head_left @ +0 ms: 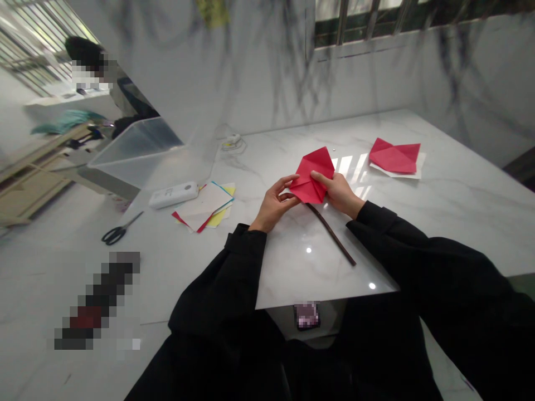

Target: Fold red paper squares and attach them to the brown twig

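Note:
A folded sheet of red paper [314, 167] is held up a little above the marble-patterned table, with creases running across it. My left hand [276, 203] pinches its lower left edge between thumb and fingers. On the right side, my right hand [339, 192] grips the sheet, the thumb pressed flat on its face and the other fingers hidden behind. Below the paper a thin dark brown stick [334, 238] lies slantwise on the table. Another folded red paper [395, 157] rests on a white sheet [412, 173] to the right.
Left on the table [288, 278] are loose coloured papers [204, 207], a white oblong device [174, 195], black-handled scissors [119, 231] and a clear plastic bin [137, 146]. A small white object with a cord [230, 142] lies near the wall. Another person [134, 100] is at the far left.

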The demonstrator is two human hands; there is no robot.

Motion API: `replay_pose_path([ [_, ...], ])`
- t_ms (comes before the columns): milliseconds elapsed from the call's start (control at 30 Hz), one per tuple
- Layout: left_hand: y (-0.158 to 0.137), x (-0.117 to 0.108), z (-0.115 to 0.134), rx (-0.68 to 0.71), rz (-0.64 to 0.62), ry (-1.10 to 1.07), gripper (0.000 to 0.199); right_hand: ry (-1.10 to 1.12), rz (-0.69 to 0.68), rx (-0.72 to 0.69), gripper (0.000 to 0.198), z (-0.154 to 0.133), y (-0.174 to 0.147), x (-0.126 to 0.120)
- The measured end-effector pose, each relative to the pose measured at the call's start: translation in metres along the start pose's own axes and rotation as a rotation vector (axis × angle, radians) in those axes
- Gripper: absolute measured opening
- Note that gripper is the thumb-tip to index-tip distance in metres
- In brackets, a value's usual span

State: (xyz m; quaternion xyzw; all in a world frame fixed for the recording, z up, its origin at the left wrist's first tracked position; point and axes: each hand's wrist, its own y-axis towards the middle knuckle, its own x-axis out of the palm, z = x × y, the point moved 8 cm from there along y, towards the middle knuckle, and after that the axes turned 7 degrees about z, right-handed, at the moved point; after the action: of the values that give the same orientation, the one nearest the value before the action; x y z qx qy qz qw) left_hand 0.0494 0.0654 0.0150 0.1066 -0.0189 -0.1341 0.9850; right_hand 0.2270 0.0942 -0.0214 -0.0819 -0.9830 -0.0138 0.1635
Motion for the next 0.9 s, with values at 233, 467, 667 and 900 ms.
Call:
replay_pose_path([
  [233,0.002,-0.008,-0.005,-0.033,0.097,0.047,0.033,-0.251,-0.084,-0.071,0.046,-0.004,-0.011,0.009],
  [467,0.003,-0.009,-0.008,-0.045,0.098,-0.024,0.079,-0.485,-0.206,-0.216,0.042,-0.013,-0.019,0.022],
  [667,0.001,-0.010,-0.013,-0.099,0.109,-0.083,0.114,-0.541,-0.285,-0.235,0.042,-0.010,-0.023,0.028],
  [900,0.007,-0.022,-0.023,-0.102,0.229,-0.125,0.098,-0.443,-0.374,-0.212,0.045,-0.007,-0.023,0.036],
])
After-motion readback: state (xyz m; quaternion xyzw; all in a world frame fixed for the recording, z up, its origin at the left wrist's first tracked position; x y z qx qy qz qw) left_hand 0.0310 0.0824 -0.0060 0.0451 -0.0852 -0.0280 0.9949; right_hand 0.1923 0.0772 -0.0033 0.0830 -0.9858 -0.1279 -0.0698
